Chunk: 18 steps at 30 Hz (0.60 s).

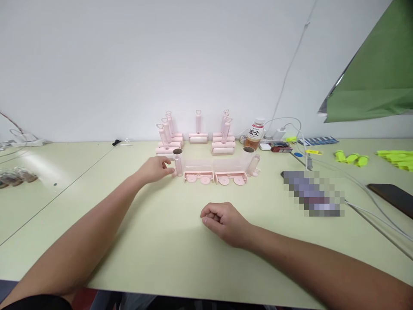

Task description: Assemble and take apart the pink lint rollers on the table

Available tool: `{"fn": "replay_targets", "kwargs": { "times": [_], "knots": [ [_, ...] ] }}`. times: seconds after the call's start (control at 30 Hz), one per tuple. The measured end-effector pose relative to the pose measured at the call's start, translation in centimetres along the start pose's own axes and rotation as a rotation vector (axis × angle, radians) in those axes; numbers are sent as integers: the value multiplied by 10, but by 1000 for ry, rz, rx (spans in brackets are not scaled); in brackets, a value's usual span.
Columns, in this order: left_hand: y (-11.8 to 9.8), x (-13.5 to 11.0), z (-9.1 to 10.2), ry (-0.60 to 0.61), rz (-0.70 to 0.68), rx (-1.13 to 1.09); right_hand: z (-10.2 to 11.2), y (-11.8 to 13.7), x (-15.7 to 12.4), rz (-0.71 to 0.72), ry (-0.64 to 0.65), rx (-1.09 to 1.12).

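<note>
My left hand [155, 170] reaches to a clear pink handle [178, 165] at the left of a group of lint roller parts. Its fingers are apart, the tips at the handle's lower end; whether they touch it I cannot tell. My right hand [226, 224] rests on the table, fingers curled into a loose fist with nothing seen in it. Between the hands and the wall lie two open pink roller cases [199, 174] with round discs [223, 181]. A paper-cored roll [177, 152] stands at the left, another roll [248, 150] at the right beside a second handle [254, 163].
Several assembled pink lint rollers [198, 137] with heart-topped handles stand along the wall. A labelled bottle [254, 135] is to their right. Further right are a blurred-out flat object [311, 193], white cables [364, 183], yellow-green pieces [351, 158] and a dark phone-like slab [392, 198].
</note>
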<state>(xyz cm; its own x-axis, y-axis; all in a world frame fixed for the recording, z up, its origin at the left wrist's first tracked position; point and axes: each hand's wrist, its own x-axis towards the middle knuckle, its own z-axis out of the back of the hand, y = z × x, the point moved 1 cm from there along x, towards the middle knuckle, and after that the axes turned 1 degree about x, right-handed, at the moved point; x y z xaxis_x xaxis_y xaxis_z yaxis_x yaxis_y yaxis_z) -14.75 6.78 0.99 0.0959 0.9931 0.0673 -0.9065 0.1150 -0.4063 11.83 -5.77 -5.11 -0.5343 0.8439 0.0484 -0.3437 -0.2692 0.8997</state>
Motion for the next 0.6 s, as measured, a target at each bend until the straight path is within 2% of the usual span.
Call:
{"fn": "replay_targets", "kwargs": {
  "times": [0.1, 0.17, 0.23, 0.3, 0.37, 0.43, 0.5, 0.6],
  "knots": [
    [-17, -1, 39, -143, 0, 14, -2, 0, 1, 11, 5, -11],
    [-38, 6, 61, -260, -60, 5, -4, 0, 1, 8, 4, -7],
    [-64, 24, 75, -377, -166, 11, -5, 0, 2, -4, -1, 7],
    [-90, 53, 78, -438, -262, 70, -5, 0, 2, -8, -2, 15],
    [-112, 89, 74, -426, -283, 172, -5, 0, 2, 5, -5, 7],
    [-127, 124, 66, -327, -238, 342, -5, 0, 3, 27, -11, -4],
    [-136, 153, 56, -231, -226, 391, -5, 0, 3, 44, -21, -10],
    [-141, 180, 44, -125, -227, 427, -5, 0, 5, 82, -26, -29]
  ]
}}
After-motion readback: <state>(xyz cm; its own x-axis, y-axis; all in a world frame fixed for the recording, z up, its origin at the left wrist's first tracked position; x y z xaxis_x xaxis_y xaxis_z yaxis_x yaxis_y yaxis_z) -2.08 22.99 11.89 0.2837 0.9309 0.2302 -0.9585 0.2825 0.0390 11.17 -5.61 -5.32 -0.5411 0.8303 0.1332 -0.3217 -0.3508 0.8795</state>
